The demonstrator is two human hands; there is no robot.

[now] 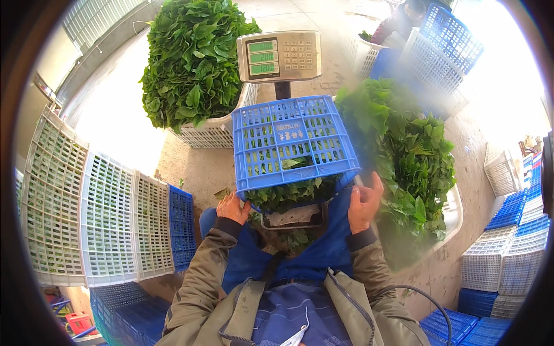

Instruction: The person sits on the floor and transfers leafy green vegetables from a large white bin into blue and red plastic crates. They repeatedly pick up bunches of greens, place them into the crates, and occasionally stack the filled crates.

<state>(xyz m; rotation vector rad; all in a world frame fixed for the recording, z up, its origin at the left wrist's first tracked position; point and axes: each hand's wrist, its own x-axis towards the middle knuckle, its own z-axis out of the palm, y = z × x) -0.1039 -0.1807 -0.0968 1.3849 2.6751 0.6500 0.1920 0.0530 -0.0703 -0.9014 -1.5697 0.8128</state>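
A blue plastic crate (298, 129) rests on the platform scale, its slatted face towards me. Dark green leaves (294, 190) show through its slots and bulge from the side nearest me. At its lower left corner, my left hand (233, 208) has thumb and fingers on the rim. My right hand (364, 203) is beside the lower right corner, empty, with fingers apart. Beyond the crate stands the scale's display head (279, 56), with lit green readouts and a keypad. Part of the scale's metal frame (294, 225) shows between my knees.
White crates heaped with leaves stand at far left (197, 73) and close on my right (411, 173). White crates (110, 216) line my left side; stacked crates (484, 259) stand at right. A person (400, 21) bends among crates at far right. A black cable (426, 294) curves near my right sleeve.
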